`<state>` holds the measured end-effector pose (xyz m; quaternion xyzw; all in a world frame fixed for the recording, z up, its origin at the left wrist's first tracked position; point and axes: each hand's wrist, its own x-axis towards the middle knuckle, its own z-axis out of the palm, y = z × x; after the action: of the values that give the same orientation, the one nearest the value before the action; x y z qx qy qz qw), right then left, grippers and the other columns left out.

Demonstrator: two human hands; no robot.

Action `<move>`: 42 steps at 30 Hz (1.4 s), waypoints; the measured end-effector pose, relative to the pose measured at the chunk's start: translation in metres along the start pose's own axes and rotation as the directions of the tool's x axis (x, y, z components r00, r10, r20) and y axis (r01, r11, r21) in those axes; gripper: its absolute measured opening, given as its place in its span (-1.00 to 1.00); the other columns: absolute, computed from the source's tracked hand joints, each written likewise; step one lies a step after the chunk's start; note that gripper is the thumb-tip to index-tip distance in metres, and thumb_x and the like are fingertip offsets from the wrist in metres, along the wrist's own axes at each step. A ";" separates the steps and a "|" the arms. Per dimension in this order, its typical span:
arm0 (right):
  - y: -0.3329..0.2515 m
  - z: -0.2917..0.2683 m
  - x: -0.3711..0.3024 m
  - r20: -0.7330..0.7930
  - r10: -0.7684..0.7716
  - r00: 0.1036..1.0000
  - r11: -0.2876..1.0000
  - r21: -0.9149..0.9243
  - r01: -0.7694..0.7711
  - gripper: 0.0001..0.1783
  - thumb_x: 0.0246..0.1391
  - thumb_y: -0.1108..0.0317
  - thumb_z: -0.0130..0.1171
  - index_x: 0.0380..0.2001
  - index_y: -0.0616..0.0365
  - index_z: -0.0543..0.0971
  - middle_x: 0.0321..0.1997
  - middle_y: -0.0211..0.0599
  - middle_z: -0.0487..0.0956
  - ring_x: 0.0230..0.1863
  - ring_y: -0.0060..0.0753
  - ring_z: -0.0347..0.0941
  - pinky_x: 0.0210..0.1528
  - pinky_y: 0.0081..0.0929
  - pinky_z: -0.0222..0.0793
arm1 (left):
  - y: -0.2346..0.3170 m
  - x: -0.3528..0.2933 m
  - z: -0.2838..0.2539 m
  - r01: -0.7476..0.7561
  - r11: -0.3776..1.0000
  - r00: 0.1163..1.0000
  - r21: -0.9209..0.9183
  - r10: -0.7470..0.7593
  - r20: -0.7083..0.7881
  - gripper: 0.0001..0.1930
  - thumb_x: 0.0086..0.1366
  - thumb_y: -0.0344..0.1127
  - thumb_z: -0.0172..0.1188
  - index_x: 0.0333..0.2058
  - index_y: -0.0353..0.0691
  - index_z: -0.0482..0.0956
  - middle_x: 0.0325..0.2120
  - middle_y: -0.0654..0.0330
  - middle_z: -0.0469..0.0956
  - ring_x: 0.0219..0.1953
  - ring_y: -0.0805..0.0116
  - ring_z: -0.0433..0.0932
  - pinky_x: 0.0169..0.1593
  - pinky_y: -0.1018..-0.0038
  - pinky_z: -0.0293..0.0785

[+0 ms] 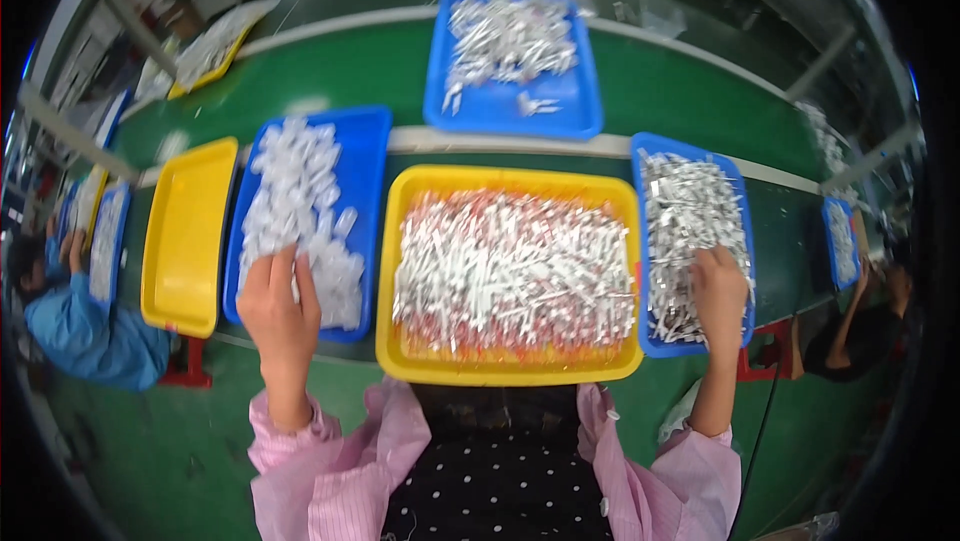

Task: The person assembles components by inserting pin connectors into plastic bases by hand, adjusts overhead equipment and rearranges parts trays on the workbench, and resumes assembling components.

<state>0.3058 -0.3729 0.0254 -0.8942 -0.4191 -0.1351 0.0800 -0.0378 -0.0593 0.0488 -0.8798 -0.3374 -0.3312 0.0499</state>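
My left hand (280, 309) is over the near left part of a blue tray (365, 156), its fingers drawn together at a heap of small translucent white plastic pieces (295, 176). Whether a piece is between the fingertips cannot be made out. My right hand (720, 293) reaches into a second blue tray (657, 343) full of small silvery metal pieces (690, 201). Its fingers curl down among them, and the tips are hidden. Between both hands sits a yellow tray (510, 374) heaped with slim white and silvery parts (510, 261) showing red bits.
An unfilled yellow tray (185, 241) stands at far left. Beyond, a blue tray (510, 119) of white-silver parts rests on the green belt (350, 66). Co-workers sit at left, in a blue top (95, 331), and at right, in a dark top (850, 341).
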 end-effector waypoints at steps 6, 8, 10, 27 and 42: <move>0.019 0.000 0.001 -0.029 -0.007 1.000 0.981 0.191 0.012 -0.89 -0.16 0.60 0.12 -0.46 0.29 0.52 -0.44 -0.04 0.47 -0.46 0.03 0.39 -0.44 -0.22 0.29 | -0.032 0.023 0.010 0.213 0.967 0.977 0.141 -0.208 -0.051 -0.91 0.08 -0.49 0.14 -0.39 -0.28 0.53 -0.55 0.07 0.44 -0.51 0.08 0.45 -0.46 0.30 0.33; 0.026 -0.005 0.003 -0.068 -0.024 0.997 0.962 0.271 0.042 -0.89 -0.17 0.60 0.14 -0.46 0.30 0.54 -0.45 -0.09 0.47 -0.50 -0.11 0.38 -0.47 -0.33 0.27 | -0.046 0.026 0.017 0.242 0.959 0.970 0.147 -0.243 -0.011 -0.90 0.03 -0.51 0.16 -0.41 -0.28 0.55 -0.52 0.06 0.46 -0.47 0.06 0.46 -0.40 0.29 0.37; 0.023 -0.012 0.007 -0.109 -0.041 0.993 0.933 0.351 0.077 -0.89 -0.17 0.61 0.16 -0.46 0.31 0.55 -0.47 -0.13 0.47 -0.54 -0.25 0.38 -0.49 -0.45 0.25 | -0.063 0.029 0.029 0.187 0.982 0.958 -0.015 -0.179 0.225 -0.88 -0.02 -0.51 0.18 -0.43 -0.30 0.57 -0.51 0.03 0.47 -0.38 0.06 0.47 -0.34 0.30 0.41; 0.052 -0.011 -0.005 -0.127 0.623 0.772 0.428 0.881 -0.200 -0.81 0.05 0.43 0.15 -0.29 0.33 0.49 -0.46 -0.37 0.52 -0.50 -0.70 0.37 -0.44 -0.80 0.26 | -0.051 0.054 0.117 -0.081 0.965 0.876 0.251 -0.051 0.480 -0.85 -0.16 -0.50 0.19 -0.50 -0.36 0.53 -0.44 0.00 0.48 -0.26 0.09 0.46 -0.33 0.34 0.51; -0.143 -0.020 0.065 0.169 -0.025 0.985 0.037 0.985 -0.168 -0.78 -0.11 0.71 0.10 -0.31 0.37 0.59 -0.40 -0.18 0.53 -0.47 -0.52 0.48 -0.42 -0.69 0.39 | 0.058 0.063 0.064 0.646 -0.027 0.760 -0.763 0.115 0.639 -0.68 0.16 -0.59 0.08 -0.07 -0.35 0.43 -0.42 0.06 0.59 -0.55 0.53 0.51 -0.54 0.73 0.33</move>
<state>0.2315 -0.2399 0.0686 -0.6159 -0.3547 0.2595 0.6538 0.0683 -0.0483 0.0452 -0.6190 -0.1851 -0.2101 -0.7338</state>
